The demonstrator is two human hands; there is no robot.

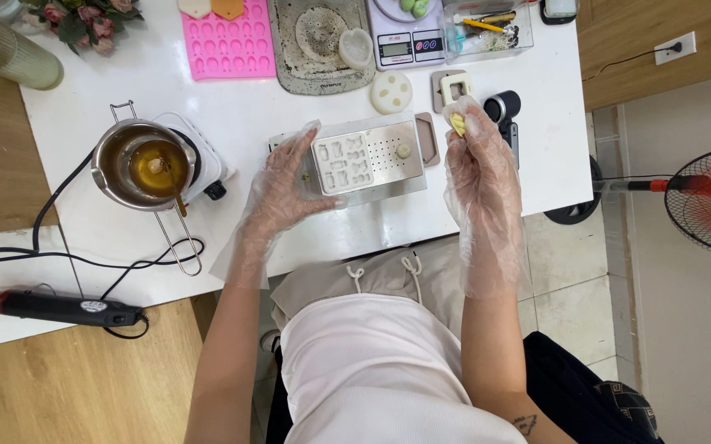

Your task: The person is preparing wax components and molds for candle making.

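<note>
Head view: the person, in thin clear plastic gloves, works at a white table (331, 234). The left hand (285, 185) has its grip clamped on the left edge of a small white silicone mold (343, 162) with little shaped cavities, which lies on a metal warming box (384, 160) at the centre. The right hand (477, 164), at 3 o'clock of the box, pinches a small pale-yellow wax piece (458, 124) between its fingertips. By the look of it, the step in hand is freeing or sorting cast pieces; the next move would call for a steady hold on the mold and a free spot to lay the piece.

At 9 o'clock stands a melting pot (145, 164) of amber liquid on a small hot plate, its cord trailing across the table, near the left forearm. At 12 o'clock lie a pink mold (228, 45), a tray (322, 74) and a digital scale (409, 37); at 1 o'clock a round white disc (391, 91).
</note>
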